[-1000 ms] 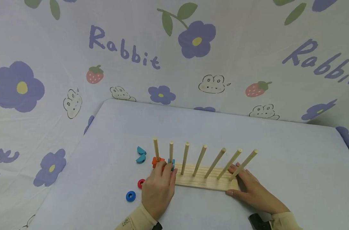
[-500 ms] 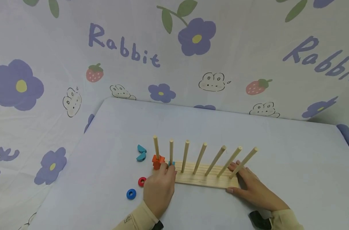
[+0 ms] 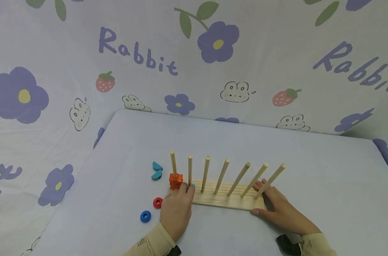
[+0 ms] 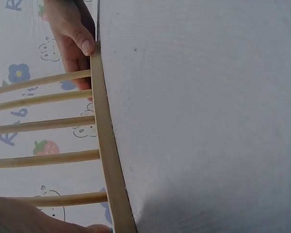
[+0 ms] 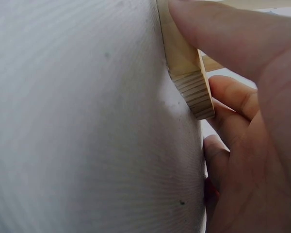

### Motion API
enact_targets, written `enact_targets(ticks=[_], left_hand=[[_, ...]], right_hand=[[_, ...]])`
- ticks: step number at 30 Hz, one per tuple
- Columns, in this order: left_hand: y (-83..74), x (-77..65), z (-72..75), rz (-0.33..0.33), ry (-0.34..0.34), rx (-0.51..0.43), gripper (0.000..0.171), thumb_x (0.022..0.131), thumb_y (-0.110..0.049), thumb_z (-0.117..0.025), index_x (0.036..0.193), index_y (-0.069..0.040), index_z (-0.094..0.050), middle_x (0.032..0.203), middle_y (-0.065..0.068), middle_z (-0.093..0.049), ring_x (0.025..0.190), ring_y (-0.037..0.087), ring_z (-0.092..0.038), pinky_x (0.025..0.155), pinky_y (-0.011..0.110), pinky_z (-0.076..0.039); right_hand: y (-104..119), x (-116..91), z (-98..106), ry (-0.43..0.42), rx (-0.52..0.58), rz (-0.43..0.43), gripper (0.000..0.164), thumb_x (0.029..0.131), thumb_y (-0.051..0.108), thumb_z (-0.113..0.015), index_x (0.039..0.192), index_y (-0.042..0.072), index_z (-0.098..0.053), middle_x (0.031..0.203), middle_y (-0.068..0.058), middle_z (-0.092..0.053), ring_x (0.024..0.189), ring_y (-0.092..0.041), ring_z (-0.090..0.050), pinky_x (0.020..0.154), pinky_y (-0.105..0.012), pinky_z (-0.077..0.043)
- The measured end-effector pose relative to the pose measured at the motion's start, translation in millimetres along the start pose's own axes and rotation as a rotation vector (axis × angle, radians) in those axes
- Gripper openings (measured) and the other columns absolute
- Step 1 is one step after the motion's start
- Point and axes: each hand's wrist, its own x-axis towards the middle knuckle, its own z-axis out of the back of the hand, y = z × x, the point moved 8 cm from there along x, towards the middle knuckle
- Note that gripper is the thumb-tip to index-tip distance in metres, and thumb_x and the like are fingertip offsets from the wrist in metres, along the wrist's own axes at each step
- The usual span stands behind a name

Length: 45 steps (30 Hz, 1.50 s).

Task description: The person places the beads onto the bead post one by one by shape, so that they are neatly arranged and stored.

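A pale wooden pegboard (image 3: 226, 201) with a row of upright pegs lies on the white table. Around the second peg from the left, my left hand (image 3: 177, 211) pinches a small light-blue piece (image 3: 193, 185) low down near the base; fingers hide most of it. Orange blocks (image 3: 176, 180) are stacked on the leftmost peg, just beside those fingers. At the opposite end, my right hand (image 3: 281, 213) grips the board, thumb on the near edge and fingers on the far edge. The right wrist view shows the board's end grain (image 5: 194, 94) between thumb and fingers.
Two teal half-round pieces (image 3: 157, 175) lie left of the board. Nearer the front are a red ring (image 3: 157, 203), partly behind the left hand, and a blue ring (image 3: 145, 216). A patterned cloth (image 3: 194, 53) hangs behind the table.
The left hand has moved down the second peg, taking the light-blue piece lower, and the orange blocks now show more fully. The right hand stays on the board's end.
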Motion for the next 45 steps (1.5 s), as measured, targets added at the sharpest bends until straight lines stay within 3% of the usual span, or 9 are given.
enact_targets(ticks=[7,17,23,26,31,34,38,41,45], left_hand=[[1.2,-1.0,-1.9,-0.001,0.039,-0.031,0.026,0.079,-0.008,-0.077,0.102,-0.010,-0.065,0.096,0.010,-0.066,0.057,0.018,-0.058,0.046,0.026,-0.048],[3.5,0.7,-3.8,-0.027,0.019,-0.018,0.027,0.075,-0.003,-0.079,0.098,-0.010,-0.067,0.095,0.009,-0.066,0.060,0.019,-0.060,0.048,0.028,-0.047],[6.1,0.3,-3.7,-0.011,0.066,-0.045,0.024,0.077,-0.005,-0.079,0.097,-0.010,-0.068,0.095,0.008,-0.065,0.063,0.019,-0.061,0.050,0.028,-0.049],[7.6,-0.9,3.5,0.008,0.089,-0.095,0.016,0.080,-0.008,-0.076,0.095,-0.010,-0.069,0.091,0.007,-0.066,0.061,0.018,-0.060,0.050,0.027,-0.050],[14.3,-2.7,29.4,0.056,0.135,-0.265,0.008,0.083,-0.015,-0.074,0.087,-0.014,-0.067,0.076,-0.002,-0.063,0.056,0.009,-0.054,0.048,0.020,-0.043],[29.3,-2.5,44.4,0.118,0.144,-0.284,0.011,0.083,-0.017,-0.075,0.082,-0.016,-0.064,0.067,-0.008,-0.058,0.053,0.004,-0.047,0.046,0.018,-0.036],[65.4,0.4,51.2,0.268,0.161,-0.206,0.017,0.086,-0.023,-0.072,0.075,-0.013,-0.062,0.052,-0.007,-0.046,0.043,0.006,-0.038,0.038,0.021,-0.027],[93.8,1.6,46.7,0.369,0.166,-0.177,0.021,0.088,-0.026,-0.069,0.079,-0.008,-0.064,0.049,-0.003,-0.041,0.039,0.010,-0.034,0.036,0.022,-0.024],[119.3,-0.2,29.7,0.399,0.151,-0.190,0.025,0.085,-0.023,-0.073,0.099,-0.004,-0.065,0.068,0.008,-0.056,0.044,0.014,-0.041,0.038,0.024,-0.035]], right_hand=[[-1,-1,-2,0.000,0.004,-0.004,0.072,0.083,0.041,-0.071,0.143,0.015,-0.041,0.151,-0.016,-0.034,0.144,-0.040,-0.017,0.106,-0.066,-0.016],[-3,-1,-3,-0.001,-0.006,-0.023,0.072,0.082,0.043,-0.072,0.141,0.014,-0.042,0.151,-0.015,-0.035,0.144,-0.041,-0.017,0.106,-0.067,-0.016],[-3,0,-3,-0.003,-0.002,-0.020,0.071,0.082,0.042,-0.072,0.140,0.014,-0.043,0.151,-0.016,-0.035,0.144,-0.041,-0.017,0.107,-0.066,-0.015],[-2,1,-3,-0.007,-0.006,-0.007,0.070,0.083,0.042,-0.072,0.140,0.014,-0.043,0.151,-0.017,-0.035,0.144,-0.040,-0.018,0.106,-0.066,-0.016],[-2,0,-1,-0.016,-0.012,-0.013,0.070,0.082,0.042,-0.073,0.139,0.014,-0.044,0.151,-0.018,-0.034,0.143,-0.040,-0.018,0.107,-0.065,-0.016],[-2,0,-1,-0.011,-0.015,-0.030,0.070,0.082,0.043,-0.073,0.139,0.014,-0.044,0.151,-0.018,-0.033,0.143,-0.042,-0.018,0.106,-0.066,-0.016],[-1,-1,0,-0.006,-0.020,-0.036,0.070,0.081,0.043,-0.072,0.139,0.015,-0.044,0.152,-0.019,-0.032,0.142,-0.044,-0.019,0.105,-0.067,-0.017],[0,-1,1,-0.007,-0.020,-0.028,0.070,0.082,0.043,-0.072,0.139,0.015,-0.044,0.152,-0.019,-0.032,0.143,-0.041,-0.019,0.105,-0.067,-0.018],[-2,-2,-2,0.001,0.000,-0.021,0.070,0.082,0.041,-0.072,0.140,0.016,-0.042,0.152,-0.018,-0.032,0.145,-0.036,-0.016,0.106,-0.067,-0.017]])
